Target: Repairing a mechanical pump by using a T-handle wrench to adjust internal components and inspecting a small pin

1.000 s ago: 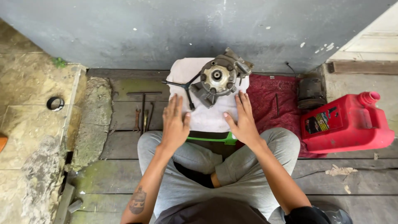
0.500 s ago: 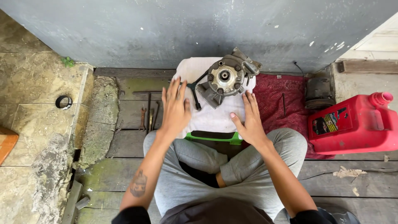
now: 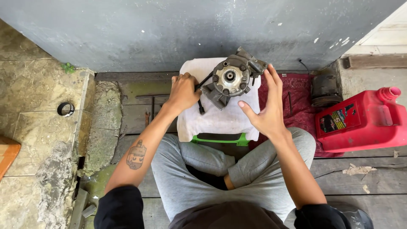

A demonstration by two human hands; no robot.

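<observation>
A grey metal compressor-like part [image 3: 231, 79] with a round hub sits on a white cloth [image 3: 216, 116] spread over a green stool [image 3: 218, 139] in front of my crossed legs. My left hand [image 3: 183, 91] is closed around a black tool [image 3: 201, 91] that rests against the part's left side. To the right of the part, my right hand [image 3: 267, 106] is raised with fingers spread; its fingertips are close to the part's right edge and it holds nothing.
A red fuel can [image 3: 362, 121] stands at the right on wooden planks, beside a dark round part [image 3: 324, 90] and a red cloth [image 3: 296, 101]. Thin metal tools [image 3: 151, 106] lie left of the stool. A black ring [image 3: 65, 109] rests on concrete. A grey wall [image 3: 190, 29] is ahead.
Both hands left the cloth and moved forward. The left hand closed on the black tool beside the part. The right hand lifted up next to the part.
</observation>
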